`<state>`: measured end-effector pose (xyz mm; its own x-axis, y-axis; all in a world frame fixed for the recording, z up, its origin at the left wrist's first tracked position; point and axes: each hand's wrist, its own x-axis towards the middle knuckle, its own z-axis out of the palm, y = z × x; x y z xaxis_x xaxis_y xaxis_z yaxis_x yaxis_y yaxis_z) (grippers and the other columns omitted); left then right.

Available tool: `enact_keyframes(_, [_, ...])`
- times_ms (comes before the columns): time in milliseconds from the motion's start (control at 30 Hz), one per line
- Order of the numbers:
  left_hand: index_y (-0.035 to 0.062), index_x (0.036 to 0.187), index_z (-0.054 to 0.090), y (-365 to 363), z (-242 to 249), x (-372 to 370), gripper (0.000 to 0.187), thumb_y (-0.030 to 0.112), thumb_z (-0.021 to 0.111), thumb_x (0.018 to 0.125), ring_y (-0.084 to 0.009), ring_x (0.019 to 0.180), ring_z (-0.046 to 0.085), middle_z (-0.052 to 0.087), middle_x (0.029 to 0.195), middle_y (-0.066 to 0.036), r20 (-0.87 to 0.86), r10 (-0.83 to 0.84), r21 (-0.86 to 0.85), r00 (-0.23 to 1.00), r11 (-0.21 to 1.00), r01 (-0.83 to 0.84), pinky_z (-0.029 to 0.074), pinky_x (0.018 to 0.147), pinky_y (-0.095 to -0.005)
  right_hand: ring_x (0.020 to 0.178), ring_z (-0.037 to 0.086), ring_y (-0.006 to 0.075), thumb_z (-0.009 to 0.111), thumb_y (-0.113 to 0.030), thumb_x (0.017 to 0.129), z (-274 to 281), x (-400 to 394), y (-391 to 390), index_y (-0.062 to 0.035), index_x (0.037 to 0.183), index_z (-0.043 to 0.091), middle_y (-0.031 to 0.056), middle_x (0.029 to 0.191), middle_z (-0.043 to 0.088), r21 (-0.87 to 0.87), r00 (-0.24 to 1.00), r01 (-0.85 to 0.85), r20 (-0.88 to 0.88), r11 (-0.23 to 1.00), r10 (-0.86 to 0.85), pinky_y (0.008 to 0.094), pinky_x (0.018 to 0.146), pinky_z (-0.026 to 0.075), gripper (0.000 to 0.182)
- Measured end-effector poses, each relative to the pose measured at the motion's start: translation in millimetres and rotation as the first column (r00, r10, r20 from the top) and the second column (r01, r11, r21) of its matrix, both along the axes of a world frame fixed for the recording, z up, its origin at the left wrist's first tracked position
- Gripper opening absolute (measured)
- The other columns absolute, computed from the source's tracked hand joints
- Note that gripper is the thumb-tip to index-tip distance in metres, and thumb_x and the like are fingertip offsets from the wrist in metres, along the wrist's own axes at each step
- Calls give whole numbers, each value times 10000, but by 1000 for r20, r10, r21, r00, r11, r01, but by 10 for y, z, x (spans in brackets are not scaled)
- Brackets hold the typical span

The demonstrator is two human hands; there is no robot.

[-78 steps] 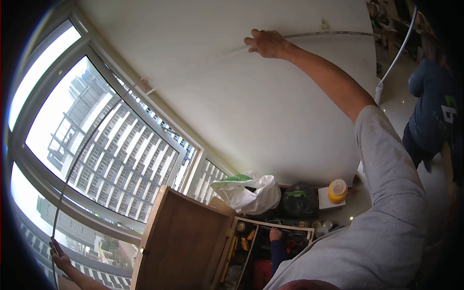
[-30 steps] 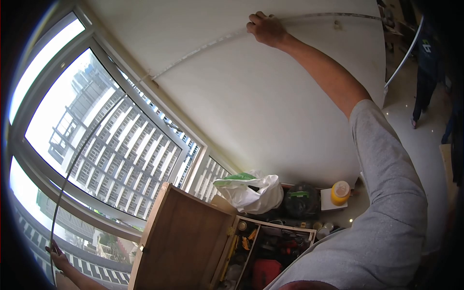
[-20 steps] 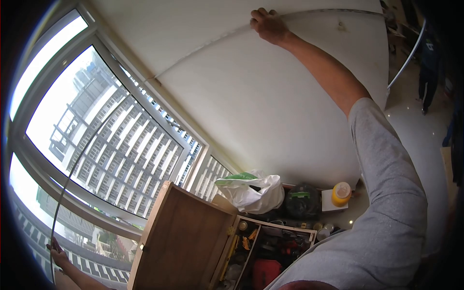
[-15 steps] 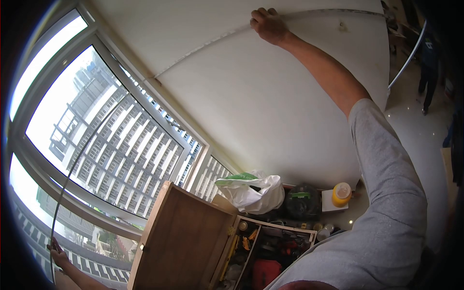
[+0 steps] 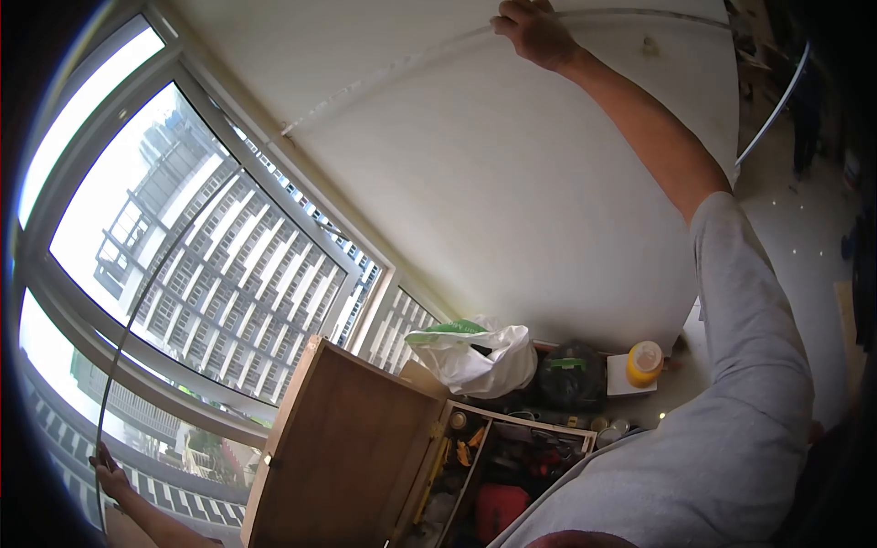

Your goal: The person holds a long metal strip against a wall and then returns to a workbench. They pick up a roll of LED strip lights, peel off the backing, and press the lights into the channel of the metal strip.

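Observation:
My right hand (image 5: 539,36) is raised against the white wall (image 5: 512,183), its fingers curled closed at a long, thin, pale strip (image 5: 639,13) that runs across the wall on both sides of it. The strip's left part looks faint and blurred. At the far lower left, my left hand (image 5: 111,479) is closed around a thin, dark, bent rod or cable (image 5: 128,333), which curves up in front of the window. Its upper end is near the middle of the window frame.
Below is an open wooden box (image 5: 521,422) with tools, its brown lid (image 5: 338,447) raised. A white bag (image 5: 484,361), a black bag (image 5: 571,379) and a yellow container (image 5: 644,363) stand behind. A person (image 5: 806,128) is at the far right.
My right hand has moved slightly right and up along the wall. The strip's left part has shifted slightly and become blurrier. My left hand has barely moved.

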<state>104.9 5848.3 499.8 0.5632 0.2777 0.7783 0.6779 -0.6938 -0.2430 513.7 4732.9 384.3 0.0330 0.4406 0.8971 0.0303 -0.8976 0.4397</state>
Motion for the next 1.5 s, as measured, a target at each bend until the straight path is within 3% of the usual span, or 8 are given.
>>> enact_keyframes(133, [-92,1512,232,185,-47,162,535,50,242,996,-312,1378,444,447,1492,-206,597,-479,-245,643,655,715,408,1133,-321,997,555,228,624,-137,795,123,-48,-102,-91,901,693,52,981,600,20,998,56,25,998,-56,441,833,455,134])
enact_keyframes(233, [-102,1517,197,79,-127,231,540,56,239,1002,-318,1368,457,470,1464,-231,827,-444,-207,344,329,921,423,1124,-330,976,561,174,646,-109,797,201,21,-110,-105,916,700,-1,976,585,24,997,62,52,998,-63,380,795,474,131])
enact_keyframes(400, [-126,1518,94,179,-62,278,558,57,243,1012,-343,1332,487,478,1410,-297,694,-396,-260,601,641,722,455,1111,-360,991,535,172,681,-102,740,213,220,-43,-118,838,675,-12,993,581,2,994,101,47,995,-101,378,758,461,99])
enact_keyframes(467, [-125,1517,93,-20,-48,337,559,67,248,1015,-383,1317,488,441,1428,-322,989,-85,114,-122,-95,989,454,1119,-389,992,536,173,681,-100,735,206,283,-43,-120,833,673,-14,990,579,-13,995,70,71,997,-69,377,755,463,100])
enact_keyframes(500, [-125,1517,93,11,-57,339,559,67,248,1015,-383,1317,488,441,1428,-322,989,-82,118,-126,-92,989,454,1119,-389,993,537,174,681,-98,731,223,311,-36,-123,828,671,-16,988,576,-30,995,41,94,999,-38,376,752,466,100])
enact_keyframes(567, [-114,1522,104,260,-85,364,580,55,279,996,-419,1313,478,437,1408,-334,723,-494,-230,482,486,843,451,1124,-405,996,538,173,681,-98,729,250,343,5,-124,826,671,-15,986,576,-26,995,47,90,999,-45,376,756,466,101])
enact_keyframes(667, [-113,1520,138,-480,-123,415,593,54,303,976,-443,1295,486,456,1366,-334,987,-121,108,-107,6,994,456,1119,-416,1001,539,173,682,-100,726,246,370,0,-127,824,671,-16,982,576,-30,996,53,78,998,-51,376,762,468,102])
enact_keyframes(1500, [-167,1472,199,-649,-50,505,605,-3,357,912,-499,1243,505,397,1393,-377,978,-74,197,-195,28,980,516,1068,-470,1022,522,175,711,-102,691,250,473,22,-123,881,665,-41,1029,576,-127,999,-1,43,992,6,369,850,463,196])
